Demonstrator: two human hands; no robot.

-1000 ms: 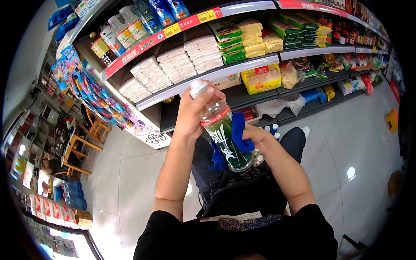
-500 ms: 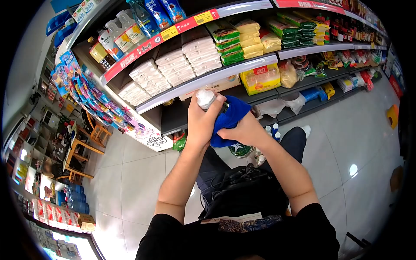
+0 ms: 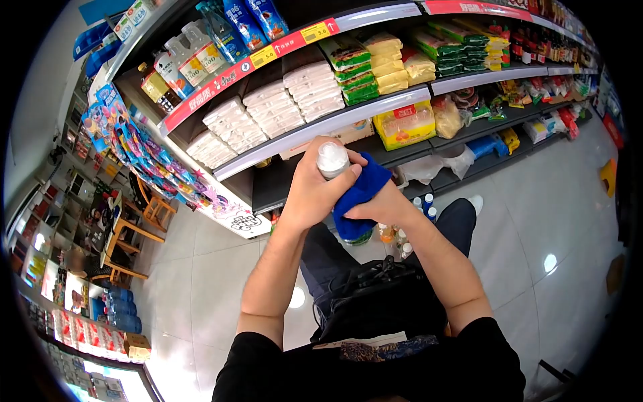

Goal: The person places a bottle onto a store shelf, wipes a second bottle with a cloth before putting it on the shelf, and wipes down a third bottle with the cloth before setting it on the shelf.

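Observation:
My left hand (image 3: 313,189) is wrapped round the neck of a bottle (image 3: 333,159) just below its white cap, which faces up toward me. A blue cloth (image 3: 362,189) lies round the right side and body of the bottle. My right hand (image 3: 384,203) presses the cloth against it, thumb toward the left. Only the cap and a bit of the green base show; the cloth and my hands hide the rest.
Ahead stands a shelf unit (image 3: 395,154) with white packs (image 3: 268,107), green and yellow bags and bottles. Several small bottles (image 3: 429,208) stand on the floor beside my legs. A wooden table (image 3: 117,231) and chairs are at the left.
The bottle has tipped so that its cap points toward me. My right hand has brought the blue cloth up round it, hiding the label.

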